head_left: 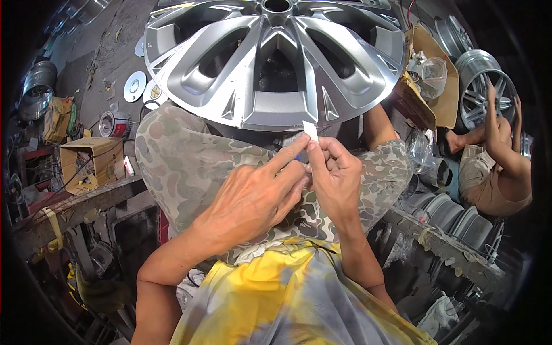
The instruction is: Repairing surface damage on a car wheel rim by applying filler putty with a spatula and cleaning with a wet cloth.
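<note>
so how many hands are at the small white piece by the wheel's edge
2: the right hand, its thumb at the lower end of the white piece, and the left hand, index fingertip beside it; some fingers are partly hidden

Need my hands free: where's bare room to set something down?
Grey floor at upper left, between the pale discs and the far-left wheels, looks bare apart from scraps. Crowded: the right, with an open carton, more wheels and a co-worker; mid-left, with a tin and cardboard box.
</note>
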The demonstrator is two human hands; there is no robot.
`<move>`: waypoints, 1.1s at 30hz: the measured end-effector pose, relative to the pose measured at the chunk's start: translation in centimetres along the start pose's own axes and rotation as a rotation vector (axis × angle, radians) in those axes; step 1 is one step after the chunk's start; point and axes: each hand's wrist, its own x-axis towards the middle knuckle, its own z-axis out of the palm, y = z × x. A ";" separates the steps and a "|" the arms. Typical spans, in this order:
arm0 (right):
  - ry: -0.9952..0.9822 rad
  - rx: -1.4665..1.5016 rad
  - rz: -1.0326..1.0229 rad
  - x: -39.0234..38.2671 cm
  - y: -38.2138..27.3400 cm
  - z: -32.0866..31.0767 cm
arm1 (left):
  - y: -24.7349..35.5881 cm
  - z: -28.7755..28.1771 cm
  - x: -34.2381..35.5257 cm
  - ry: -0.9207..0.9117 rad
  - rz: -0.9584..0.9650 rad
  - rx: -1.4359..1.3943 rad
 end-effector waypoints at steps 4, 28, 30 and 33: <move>-0.008 -0.005 0.009 -0.2 -0.1 1.0 | -0.2 -0.4 -0.7 0.018 -0.007 0.005; -0.063 -0.017 -0.048 -0.5 -0.4 5.2 | -1.4 -2.2 -3.0 0.052 -0.081 0.061; -0.073 -0.001 -0.055 -0.5 -0.6 5.8 | -1.4 -2.6 -3.3 0.086 -0.092 0.088; -0.077 0.007 -0.089 -0.4 -1.0 6.7 | -1.6 -3.0 -3.7 0.102 -0.128 0.086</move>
